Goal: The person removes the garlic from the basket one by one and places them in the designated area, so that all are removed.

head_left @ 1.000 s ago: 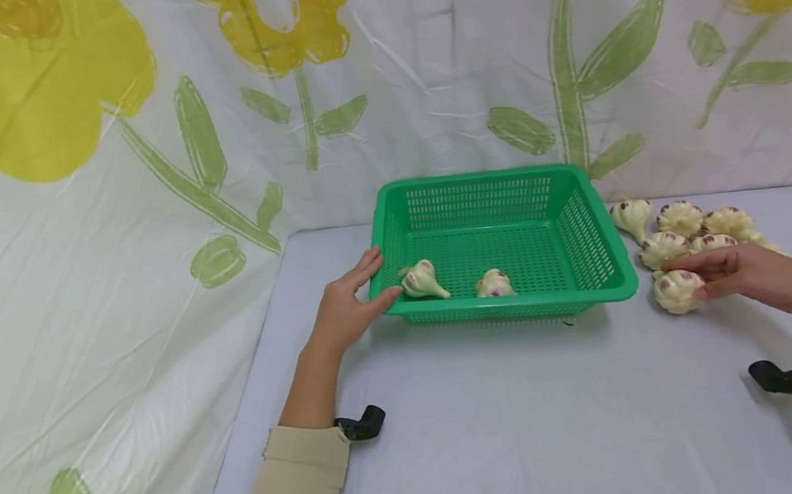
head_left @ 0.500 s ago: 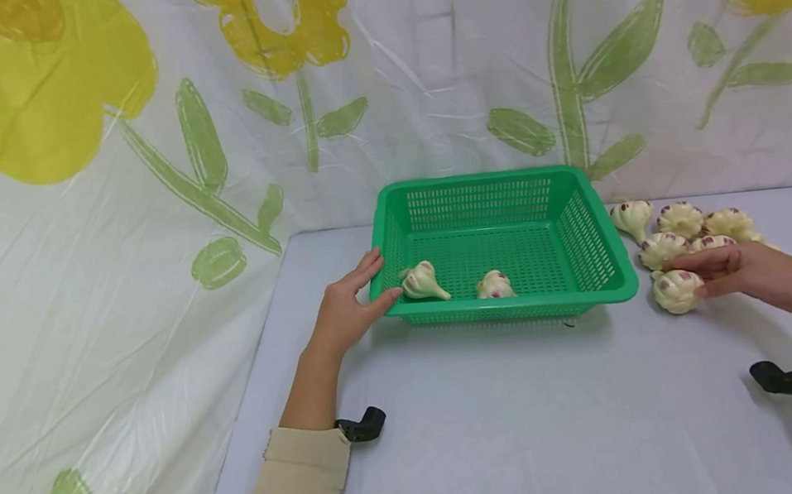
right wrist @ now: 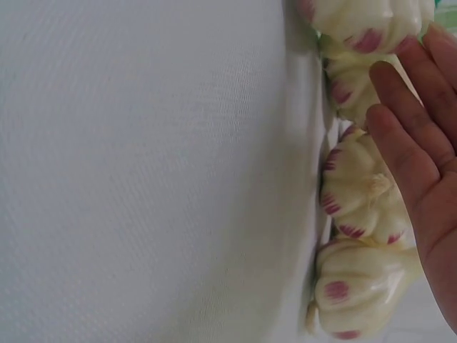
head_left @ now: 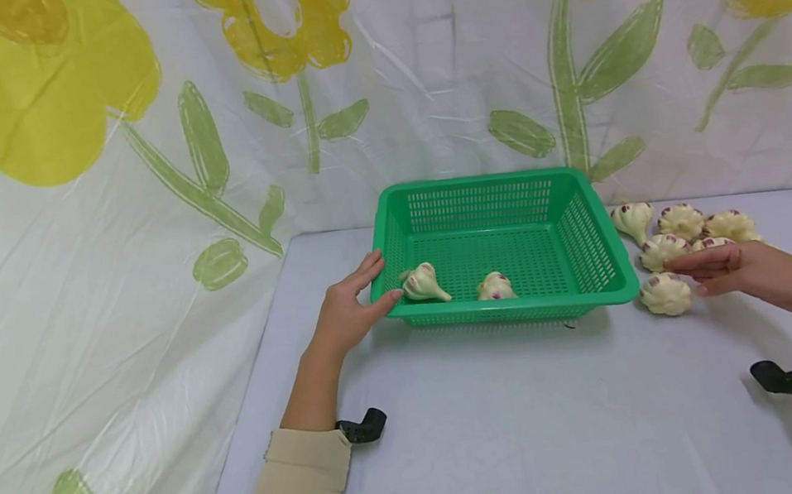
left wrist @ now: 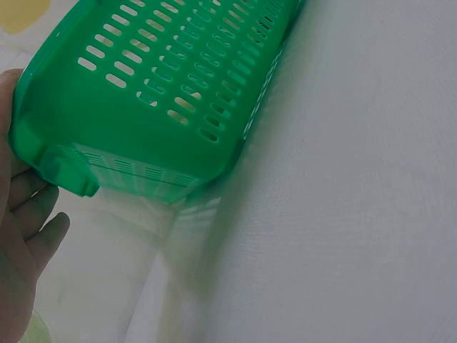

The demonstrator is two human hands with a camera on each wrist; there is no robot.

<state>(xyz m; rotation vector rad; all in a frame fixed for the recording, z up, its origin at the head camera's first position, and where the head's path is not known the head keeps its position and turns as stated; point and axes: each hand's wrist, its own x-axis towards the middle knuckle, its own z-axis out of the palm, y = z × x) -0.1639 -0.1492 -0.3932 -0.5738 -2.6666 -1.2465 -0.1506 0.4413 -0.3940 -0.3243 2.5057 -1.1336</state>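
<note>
My left hand point(head_left: 346, 310) holds the near left corner of a green plastic basket point(head_left: 517, 308), thumb over the rim and fingers at its outer side. In the left wrist view the fingers point(left wrist: 48, 239) lie below the rim. Inside the basket are two garlic bulbs, one on its side point(head_left: 422, 283) by the left corner and another point(head_left: 495, 286) by the front wall. My right hand point(head_left: 760, 274) hovers over a group of garlic bulbs right of the basket, fingers extended. The nearest garlic bulb point(head_left: 665, 295) sits on the table, a small gap from my thumb.
Several more purple-marked garlic bulbs point(head_left: 681, 221) lie close together behind the right hand, some partly covered by it. The white table point(head_left: 511, 432) runs up to a white curtain point(head_left: 425, 126) with painted yellow flowers at the back and left.
The nearest garlic bulb has shifted a little left and turned, away from my right thumb, which touched it before. The left hand and basket hold the same place.
</note>
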